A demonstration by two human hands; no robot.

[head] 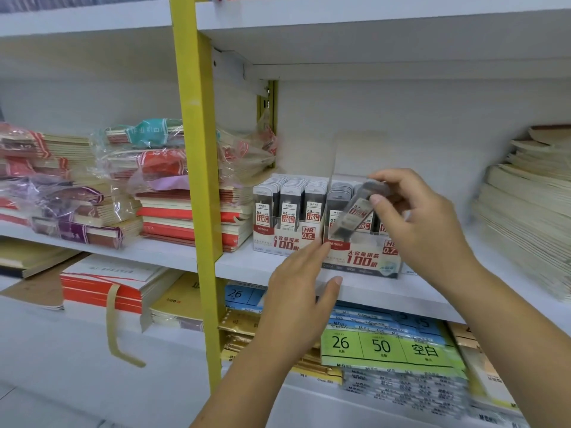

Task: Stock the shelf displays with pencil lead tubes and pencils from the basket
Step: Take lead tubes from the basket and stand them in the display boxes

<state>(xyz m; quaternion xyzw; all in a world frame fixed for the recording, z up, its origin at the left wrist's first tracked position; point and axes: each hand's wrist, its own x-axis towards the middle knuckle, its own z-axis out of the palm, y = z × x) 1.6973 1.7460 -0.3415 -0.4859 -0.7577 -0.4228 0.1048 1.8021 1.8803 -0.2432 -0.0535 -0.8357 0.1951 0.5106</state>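
Two display boxes of pencil lead tubes stand side by side on the middle shelf: an HB 0.5 box (287,239) on the left, and an HB 0.7 box (361,261) with a clear raised lid on the right. My right hand (414,217) pinches a grey lead tube (355,214), tilted, over the front rows of the 0.7 box. Fingers apart, my left hand (302,291) rests against the front left corner of the 0.7 box. No basket or pencils are in view.
A yellow upright post (197,168) divides the shelving. Left of it lie stacks of wrapped notebooks (148,180). Piled paper pads (531,211) fill the right end. Below, blue and green label packs (386,344) and envelopes sit on the lower shelf.
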